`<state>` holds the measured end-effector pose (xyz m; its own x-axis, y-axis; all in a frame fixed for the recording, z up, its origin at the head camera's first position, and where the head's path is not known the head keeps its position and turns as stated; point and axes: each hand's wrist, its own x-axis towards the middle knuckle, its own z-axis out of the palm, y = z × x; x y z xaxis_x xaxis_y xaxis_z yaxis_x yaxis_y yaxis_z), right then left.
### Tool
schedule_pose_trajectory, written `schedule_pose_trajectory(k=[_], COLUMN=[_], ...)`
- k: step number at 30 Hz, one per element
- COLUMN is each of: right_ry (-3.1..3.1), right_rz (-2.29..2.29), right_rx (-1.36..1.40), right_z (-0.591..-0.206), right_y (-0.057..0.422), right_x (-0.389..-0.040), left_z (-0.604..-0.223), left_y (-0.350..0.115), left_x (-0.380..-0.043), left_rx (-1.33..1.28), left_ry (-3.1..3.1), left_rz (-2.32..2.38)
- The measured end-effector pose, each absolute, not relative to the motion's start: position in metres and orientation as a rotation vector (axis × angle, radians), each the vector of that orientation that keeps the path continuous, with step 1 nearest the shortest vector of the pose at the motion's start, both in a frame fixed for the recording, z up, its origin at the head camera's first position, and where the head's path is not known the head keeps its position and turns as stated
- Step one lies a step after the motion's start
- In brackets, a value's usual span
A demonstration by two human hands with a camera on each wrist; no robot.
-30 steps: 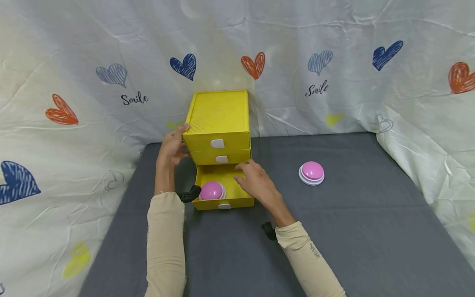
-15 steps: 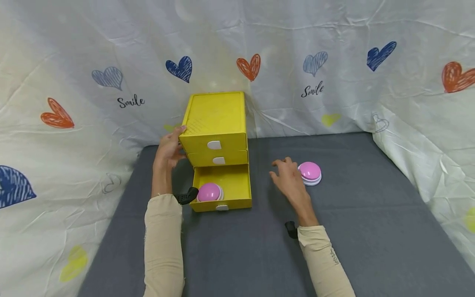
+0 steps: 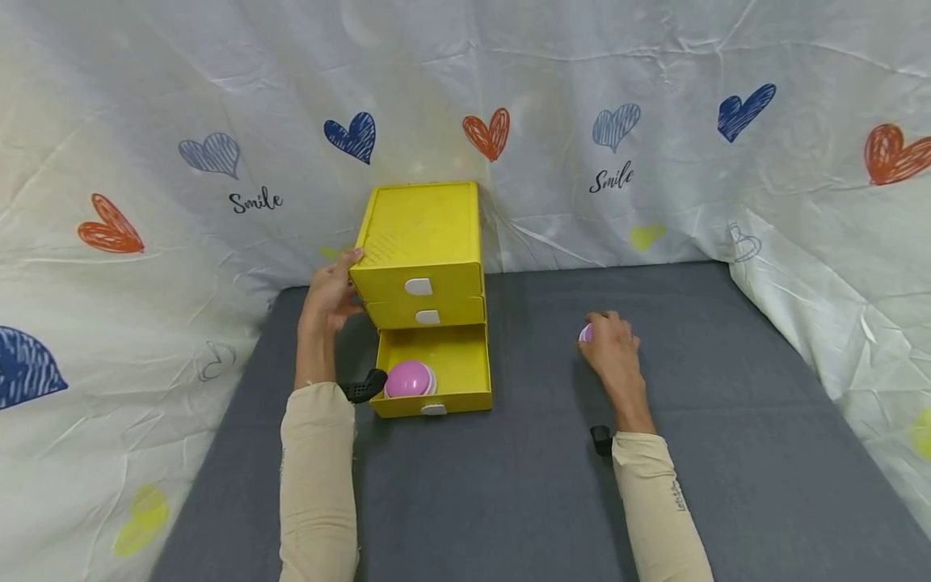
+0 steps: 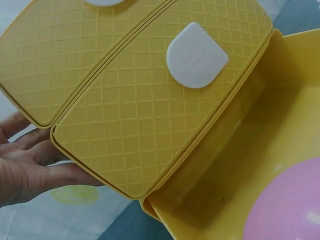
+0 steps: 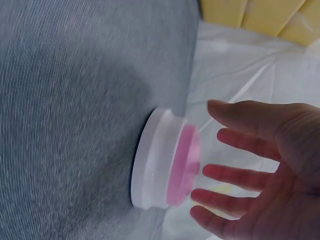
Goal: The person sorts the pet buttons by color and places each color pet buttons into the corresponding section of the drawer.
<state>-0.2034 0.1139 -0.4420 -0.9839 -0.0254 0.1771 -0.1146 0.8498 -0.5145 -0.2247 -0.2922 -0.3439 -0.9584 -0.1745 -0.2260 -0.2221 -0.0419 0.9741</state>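
A yellow drawer cabinet with white handles stands at the back of the table. Its bottom drawer is pulled out, holding a pink dome push light with a white base at the left. My left hand rests against the cabinet's left side; in the left wrist view its fingers lie along the edge, partly hidden. To the right, my right hand hovers over a second pink-and-white push light, which sits on the table. The right wrist view shows the spread fingers close to its dome, apparently apart from it.
Dark grey cloth covers the table. White sheeting printed with hearts hangs close behind the cabinet and along both sides. The two upper drawers are pushed in.
My right hand has moved right, from above the pulled-out drawer to the push light on the table. My left hand has stayed at the cabinet's side.
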Motion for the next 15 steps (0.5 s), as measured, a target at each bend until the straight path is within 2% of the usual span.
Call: schedule_pose_trajectory(k=[8, 15], right_ry=[-2.974, -2.893], right_rz=[0.819, 0.818], right_rx=[0.024, 0.072], right_z=[-0.451, -0.453], right_y=[0.128, 0.133], right_x=[-0.207, -0.209], left_z=[-0.355, -0.356], left_y=[-0.297, -0.298], left_x=[-0.232, -0.234], left_rx=[-0.475, -0.451], left_ry=[2.142, 2.119], left_rz=[2.217, 2.238])
